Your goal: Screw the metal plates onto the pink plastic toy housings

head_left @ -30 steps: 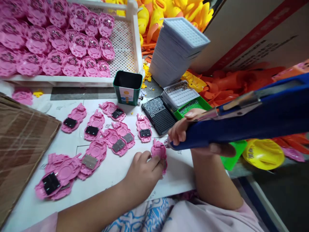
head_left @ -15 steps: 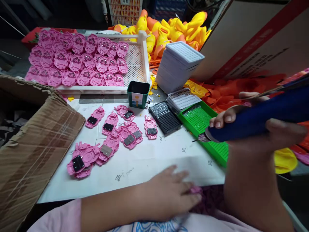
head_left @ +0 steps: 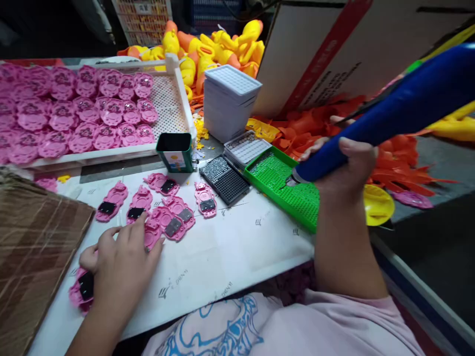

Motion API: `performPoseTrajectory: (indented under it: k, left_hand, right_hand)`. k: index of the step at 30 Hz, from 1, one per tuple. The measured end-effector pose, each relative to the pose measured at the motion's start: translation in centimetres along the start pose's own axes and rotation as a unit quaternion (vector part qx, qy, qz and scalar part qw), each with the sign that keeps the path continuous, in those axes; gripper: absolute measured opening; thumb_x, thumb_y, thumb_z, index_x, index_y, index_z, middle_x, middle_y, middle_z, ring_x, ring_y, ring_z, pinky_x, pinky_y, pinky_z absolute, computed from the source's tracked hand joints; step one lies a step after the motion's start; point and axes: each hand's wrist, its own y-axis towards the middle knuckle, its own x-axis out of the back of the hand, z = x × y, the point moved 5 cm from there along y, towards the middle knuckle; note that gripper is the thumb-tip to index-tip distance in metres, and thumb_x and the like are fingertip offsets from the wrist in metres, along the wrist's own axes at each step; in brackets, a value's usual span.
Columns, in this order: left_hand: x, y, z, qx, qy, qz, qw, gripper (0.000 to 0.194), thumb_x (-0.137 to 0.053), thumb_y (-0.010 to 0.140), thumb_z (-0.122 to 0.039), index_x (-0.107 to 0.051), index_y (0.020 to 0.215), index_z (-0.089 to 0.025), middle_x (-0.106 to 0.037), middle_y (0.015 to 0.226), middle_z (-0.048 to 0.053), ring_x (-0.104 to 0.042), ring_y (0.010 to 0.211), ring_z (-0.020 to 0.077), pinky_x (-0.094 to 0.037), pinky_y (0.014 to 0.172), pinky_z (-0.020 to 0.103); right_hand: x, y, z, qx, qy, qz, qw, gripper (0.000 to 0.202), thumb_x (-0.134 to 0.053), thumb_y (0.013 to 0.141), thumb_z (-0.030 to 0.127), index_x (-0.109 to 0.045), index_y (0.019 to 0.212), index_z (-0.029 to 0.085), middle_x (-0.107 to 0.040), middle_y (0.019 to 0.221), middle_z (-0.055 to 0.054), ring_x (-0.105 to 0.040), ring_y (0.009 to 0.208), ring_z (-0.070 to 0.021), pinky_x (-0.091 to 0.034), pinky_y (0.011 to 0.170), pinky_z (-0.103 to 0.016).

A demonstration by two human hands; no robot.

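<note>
My right hand [head_left: 349,158] is wrapped round a blue electric screwdriver [head_left: 371,133]. Its tip points down over the green tray [head_left: 282,183], which holds small metal screws. My left hand [head_left: 122,252] reaches palm down over the pink plastic parts at the left, fingers spread and touching a pink part [head_left: 152,235]; whether it grips the part is hidden. Another pink part with a black cover [head_left: 86,287] lies beside the wrist. Several more pink parts with black or grey covers, such as one [head_left: 206,199] near the black tray [head_left: 224,179], lie on the white table sheet [head_left: 237,257].
A white crate [head_left: 185,106] of pink pieces stands at the back left, with a green cup [head_left: 176,153] in front. White trays [head_left: 230,106] are stacked behind the green tray. Cardboard boxes flank both sides, the left one [head_left: 40,257] close to my left hand.
My left hand has moved from the table's front edge to the pink parts at the left. The screwdriver tip is now over the green tray. The view has turned to the right.
</note>
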Motion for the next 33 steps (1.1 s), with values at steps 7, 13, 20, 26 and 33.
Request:
performPoseTrajectory:
  k: [7, 13, 20, 26, 33]
  left_hand:
    - [1.6, -0.1, -2.8, -0.092, -0.034, -0.078, 0.992, 0.046, -0.046, 0.087, -0.042, -0.054, 0.124, -0.016, -0.059, 0.108, 0.016, -0.051, 0.102, 0.0343, -0.036, 0.086, 0.05]
    - [0.6, -0.6, -8.1, -0.225, -0.132, -0.064, 0.963, 0.038, -0.053, 0.084, -0.029, -0.057, 0.12, -0.018, -0.058, 0.1, 0.012, -0.054, 0.093, 0.0278, -0.041, 0.078, 0.042]
    - [-1.0, -1.6, -13.7, -0.322, -0.253, 0.013, 0.912, 0.042, -0.057, 0.078, -0.016, -0.055, 0.12, -0.014, -0.058, 0.098, 0.012, -0.054, 0.084, 0.0244, -0.048, 0.069, 0.037]
    - [-1.6, -1.4, -14.7, -0.352, -0.304, -0.012, 0.885, 0.041, -0.061, 0.08, -0.02, -0.053, 0.12, -0.012, -0.063, 0.107, 0.013, -0.054, 0.091, 0.0265, -0.045, 0.076, 0.041]
    - [-2.1, -1.7, -13.8, -0.367, -0.346, -0.021, 0.863, 0.041, -0.06, 0.083, -0.027, -0.053, 0.119, -0.01, -0.061, 0.117, 0.015, -0.051, 0.101, 0.0287, -0.041, 0.085, 0.045]
  right_hand:
    - [2.0, 2.5, -3.3, 0.037, -0.032, -0.12, 0.992, 0.015, -0.061, 0.059, 0.028, -0.049, 0.066, 0.022, -0.056, 0.045, 0.006, -0.05, 0.034, -0.0119, -0.044, 0.038, -0.027]
    - [2.8, 2.6, -4.8, 0.014, -0.046, -0.127, 0.991, 0.019, -0.064, 0.06, 0.031, -0.049, 0.066, 0.022, -0.054, 0.044, 0.008, -0.053, 0.034, -0.0133, -0.044, 0.034, -0.027]
    - [2.6, 2.5, -5.1, 0.007, -0.049, -0.118, 0.992, 0.019, -0.064, 0.061, 0.032, -0.05, 0.065, 0.021, -0.055, 0.045, 0.007, -0.053, 0.035, -0.0121, -0.046, 0.035, -0.026]
    - [2.7, 2.4, -5.3, 0.001, -0.037, -0.098, 0.995, 0.018, -0.064, 0.059, 0.031, -0.051, 0.064, 0.02, -0.057, 0.046, 0.006, -0.055, 0.036, -0.0127, -0.046, 0.035, -0.025]
    - [2.9, 2.4, -5.5, 0.012, -0.053, -0.117, 0.992, 0.018, -0.064, 0.061, 0.033, -0.051, 0.063, 0.021, -0.056, 0.045, 0.007, -0.054, 0.036, -0.0122, -0.047, 0.036, -0.025]
